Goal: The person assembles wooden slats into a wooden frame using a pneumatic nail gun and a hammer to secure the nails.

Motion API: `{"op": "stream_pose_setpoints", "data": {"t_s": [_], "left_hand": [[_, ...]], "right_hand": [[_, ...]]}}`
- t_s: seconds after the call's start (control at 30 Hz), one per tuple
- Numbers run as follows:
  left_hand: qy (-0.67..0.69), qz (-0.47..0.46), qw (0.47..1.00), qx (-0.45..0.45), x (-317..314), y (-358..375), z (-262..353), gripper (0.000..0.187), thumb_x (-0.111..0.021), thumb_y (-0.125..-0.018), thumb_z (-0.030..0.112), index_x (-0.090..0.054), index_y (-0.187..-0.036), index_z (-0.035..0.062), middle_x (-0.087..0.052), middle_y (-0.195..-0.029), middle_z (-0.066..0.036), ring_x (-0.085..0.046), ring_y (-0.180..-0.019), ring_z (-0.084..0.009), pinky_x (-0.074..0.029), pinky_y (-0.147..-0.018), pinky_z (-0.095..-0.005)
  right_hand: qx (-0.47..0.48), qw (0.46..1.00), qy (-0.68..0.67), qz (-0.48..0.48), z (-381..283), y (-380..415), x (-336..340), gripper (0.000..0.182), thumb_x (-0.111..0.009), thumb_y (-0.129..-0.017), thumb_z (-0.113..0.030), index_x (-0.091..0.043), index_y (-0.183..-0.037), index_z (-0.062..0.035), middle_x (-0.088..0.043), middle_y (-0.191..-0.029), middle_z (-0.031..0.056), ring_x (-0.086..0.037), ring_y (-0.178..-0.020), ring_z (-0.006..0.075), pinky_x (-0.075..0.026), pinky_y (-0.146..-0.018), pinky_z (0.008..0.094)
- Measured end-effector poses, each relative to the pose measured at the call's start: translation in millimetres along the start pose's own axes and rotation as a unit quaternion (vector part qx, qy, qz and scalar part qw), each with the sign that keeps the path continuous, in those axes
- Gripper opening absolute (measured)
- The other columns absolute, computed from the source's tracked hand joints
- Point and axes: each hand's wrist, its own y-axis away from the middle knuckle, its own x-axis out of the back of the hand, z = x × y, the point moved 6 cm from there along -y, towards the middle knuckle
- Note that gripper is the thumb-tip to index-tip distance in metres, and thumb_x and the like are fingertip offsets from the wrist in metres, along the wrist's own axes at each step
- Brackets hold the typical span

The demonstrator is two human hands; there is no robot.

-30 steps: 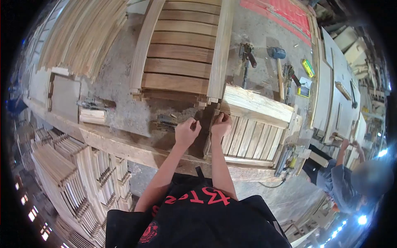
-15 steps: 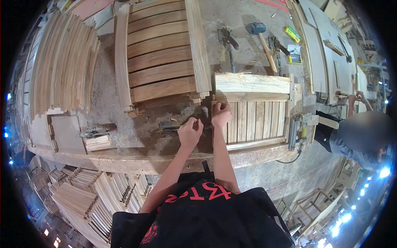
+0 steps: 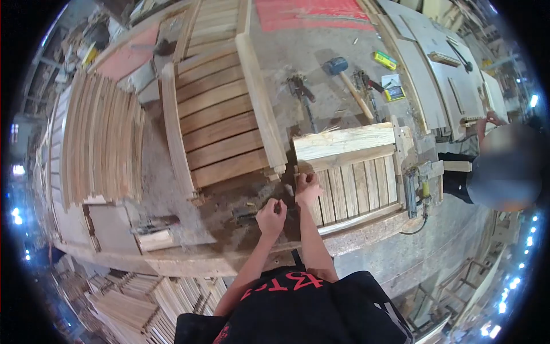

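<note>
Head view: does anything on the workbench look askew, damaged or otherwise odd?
Mostly no. The pale top board of the small slatted panel has a frayed, splintery upper edge. The right hand grips that panel's left corner; the left hand is closed beside it. The mallet and clamps lie loose on the bench.

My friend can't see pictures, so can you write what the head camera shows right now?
A person's right hand rests on the near left corner of a small slatted wooden panel on a dusty workbench, while the left hand sits closed just beside it. A larger slatted wooden panel and a blue-headed mallet lie farther back; another person stands at the right.
</note>
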Motion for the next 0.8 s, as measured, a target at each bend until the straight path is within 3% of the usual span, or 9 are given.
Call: {"op": "stream_pose_setpoints", "data": {"t_s": [0.1,0.2,0.3,0.4,0.5,0.6,0.63,0.8], "left_hand": [[-0.016,0.005,1.0,-0.012,-4,5,-8,0.018,-0.068,-0.083,0.02,-0.058,-0.074,0.0086,-0.06,-0.061,-0.011,-0.061,-0.055,-0.0311,-0.048,-0.051,-0.0401],[-0.02,0.004,1.0,-0.002,-2,4,-6,0.018,-0.068,-0.084,0.021,-0.059,-0.074,0.0089,-0.061,-0.062,-0.011,-0.061,-0.055,-0.0307,-0.048,-0.052,-0.0407],[-0.034,0.003,0.999,-0.011,0,1,-2,0.018,-0.067,-0.084,0.021,-0.06,-0.074,0.0091,-0.062,-0.062,-0.01,-0.062,-0.056,-0.03,-0.049,-0.054,-0.0408],[-0.035,-0.004,0.999,-0.012,-4,5,-7,0.018,-0.068,-0.084,0.022,-0.06,-0.074,0.0091,-0.062,-0.063,-0.009,-0.063,-0.056,-0.029,-0.049,-0.054,-0.04],[-0.032,0.008,0.999,-0.025,-4,7,-6,0.019,-0.068,-0.084,0.022,-0.059,-0.073,0.0091,-0.063,-0.062,-0.009,-0.064,-0.056,-0.0285,-0.049,-0.054,-0.0397],[-0.03,0.02,0.999,-0.025,0,5,-1,0.021,-0.067,-0.084,0.021,-0.059,-0.072,0.006,-0.06,-0.061,-0.01,-0.06,-0.055,-0.0277,-0.048,-0.055,-0.0379],[-0.026,0.014,0.999,-0.019,-1,5,-3,0.021,-0.067,-0.084,0.022,-0.059,-0.072,0.006,-0.06,-0.061,-0.01,-0.06,-0.055,-0.0276,-0.048,-0.055,-0.0376],[-0.032,-0.008,0.999,0.006,-4,6,-7,0.022,-0.067,-0.084,0.025,-0.061,-0.074,0.0077,-0.064,-0.064,-0.01,-0.065,-0.06,-0.0304,-0.051,-0.057,-0.0398]], "right_hand": [[-0.009,1.0,0.022,-0.012,-5,2,3,0.02,-0.059,-0.085,-0.029,-0.066,-0.084,-0.0103,-0.07,-0.08,0.0105,-0.066,-0.074,0.0332,-0.047,-0.076,0.047],[0.043,0.998,-0.014,0.033,1,2,-2,0.016,-0.061,-0.084,-0.027,-0.065,-0.083,-0.011,-0.069,-0.078,0.0108,-0.066,-0.074,0.0336,-0.047,-0.073,0.0474],[0.011,0.997,-0.067,-0.049,3,1,-5,0.019,-0.06,-0.086,-0.031,-0.061,-0.09,-0.0123,-0.066,-0.089,0.0091,-0.063,-0.083,0.0327,-0.042,-0.077,0.0518],[0.068,0.996,-0.055,-0.011,-1,1,1,0.017,-0.064,-0.082,-0.027,-0.06,-0.089,-0.0116,-0.065,-0.088,0.0094,-0.062,-0.082,0.0341,-0.043,-0.076,0.0524],[0.176,0.983,-0.039,0.03,-27,0,34,0.01,-0.064,-0.08,-0.018,-0.061,-0.079,-0.0086,-0.064,-0.078,0.0124,-0.063,-0.073,0.0343,-0.048,-0.065,0.0485],[0.236,0.966,-0.079,-0.072,-19,-12,24,0.008,-0.065,-0.08,-0.013,-0.06,-0.079,-0.0067,-0.063,-0.08,0.0141,-0.062,-0.077,0.0361,-0.048,-0.066,0.048],[0.285,0.952,-0.09,-0.064,-32,-12,39,0.009,-0.066,-0.078,-0.01,-0.059,-0.079,-0.0049,-0.061,-0.078,0.0155,-0.061,-0.077,0.0376,-0.048,-0.066,0.0474],[0.472,0.869,-0.055,-0.138,-29,-24,27,0.01,-0.065,-0.078,-0.015,-0.06,-0.082,-0.0074,-0.06,-0.078,0.011,-0.06,-0.078,0.0335,-0.049,-0.071,0.0446]]}}
